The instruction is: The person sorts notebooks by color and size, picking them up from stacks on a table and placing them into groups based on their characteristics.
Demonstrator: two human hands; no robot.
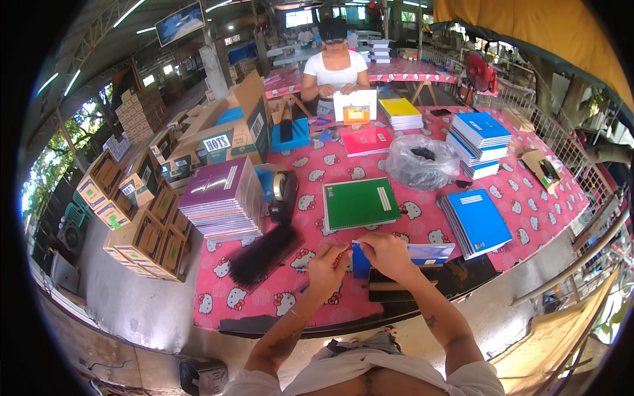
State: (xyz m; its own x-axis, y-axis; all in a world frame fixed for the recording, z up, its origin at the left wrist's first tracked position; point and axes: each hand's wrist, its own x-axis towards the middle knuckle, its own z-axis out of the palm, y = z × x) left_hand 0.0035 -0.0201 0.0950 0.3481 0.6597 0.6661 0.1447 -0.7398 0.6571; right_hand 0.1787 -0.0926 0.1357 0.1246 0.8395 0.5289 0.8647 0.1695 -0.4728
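Note:
Near the front edge of the table, my right hand is closed on the top edge of a blue notebook that stands on its side. Close beside its left end, my left hand has its fingers curled in a pinch; what they hold is too small to make out. A bundle of thin black strands lies left of that hand. Just beyond both hands is a green spiral notebook, lying flat. To the right sits a stack of blue notebooks. A dark wooden board lies under my right wrist.
Purple spiral notebooks are stacked at left beside a tape dispenser. Beyond lie a clear plastic bag with black contents, a red notebook and more blue notebooks. Cardboard boxes stand left; a co-worker holds a white sheet opposite.

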